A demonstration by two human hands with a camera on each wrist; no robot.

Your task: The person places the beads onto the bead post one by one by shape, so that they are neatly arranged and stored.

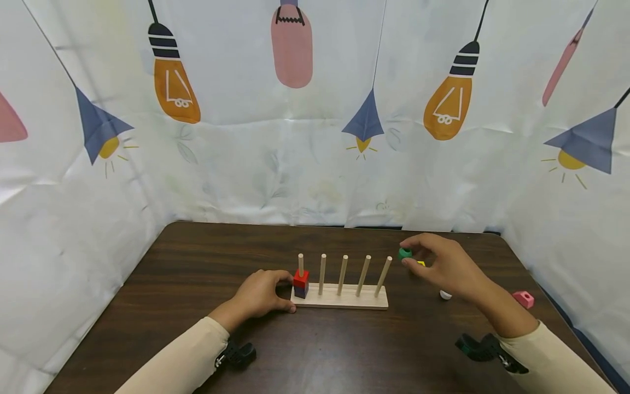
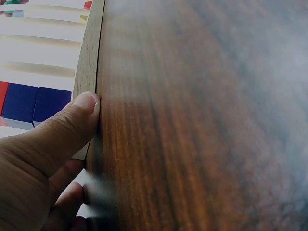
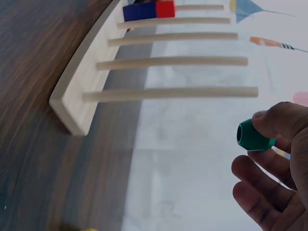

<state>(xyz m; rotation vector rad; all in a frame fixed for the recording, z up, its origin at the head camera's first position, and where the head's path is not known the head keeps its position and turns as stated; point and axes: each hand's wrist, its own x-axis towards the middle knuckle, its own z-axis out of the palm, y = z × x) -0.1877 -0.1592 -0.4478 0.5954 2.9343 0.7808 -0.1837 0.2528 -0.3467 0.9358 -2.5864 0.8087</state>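
A wooden peg rack [image 1: 339,298] with a row of upright dowels stands on the table. Its leftmost dowel carries a red block [image 1: 301,278] above blue blocks [image 2: 36,103]. My left hand [image 1: 263,294] grips the rack's left end, its thumb along the front edge. Between the thumb and fingers of my right hand [image 1: 445,265] is a green bead [image 3: 254,136], pinched with its hole facing the dowels. That hand is up to the right of the rack, apart from the rightmost dowel [image 3: 173,94], which is bare like the middle ones.
A yellow piece [image 1: 421,264] shows behind my right hand, and a white piece [image 1: 445,295] lies below it. Farther right, near the table's edge, is a pink block [image 1: 524,299] with a hole. A printed cloth [image 1: 315,164] hangs behind the brown table [image 1: 206,257].
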